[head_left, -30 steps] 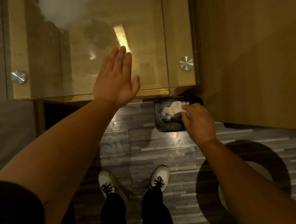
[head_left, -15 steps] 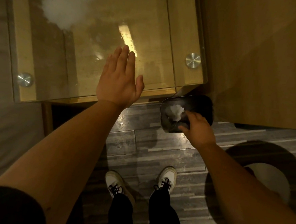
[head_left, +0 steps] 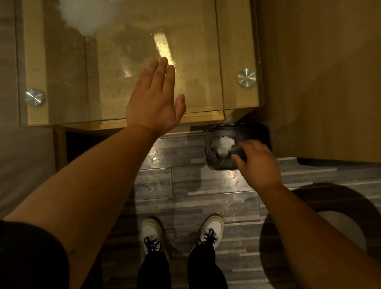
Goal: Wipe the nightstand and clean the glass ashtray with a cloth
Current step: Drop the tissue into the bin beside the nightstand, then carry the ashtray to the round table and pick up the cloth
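Glass covers the wooden nightstand [head_left: 235, 57], a clear sheet held by round metal studs, one at the near left [head_left: 35, 97] and one at the near right [head_left: 246, 77]. Its surface looks smeared and speckled, with a bright strip of reflected light near the middle and a pale white patch [head_left: 86, 15] at the far left, which may be a reflection or foam; I cannot tell which. The left hand [head_left: 153, 102] is spread flat over the near edge of the glass, fingers straight and together, thumb out to the right, gripping nothing; whether the palm touches the glass is unclear. On the grey wood-pattern floor, just right of the nightstand's near corner, stands a small black bin [head_left: 252, 131] with a dark liner, and a crumpled white wad [head_left: 222, 144] lies inside it. The right hand [head_left: 256, 165] hovers over the bin's near right rim, fingers loosely bent toward the wad and holding nothing. White sneakers with black laces [head_left: 211, 230] stand below
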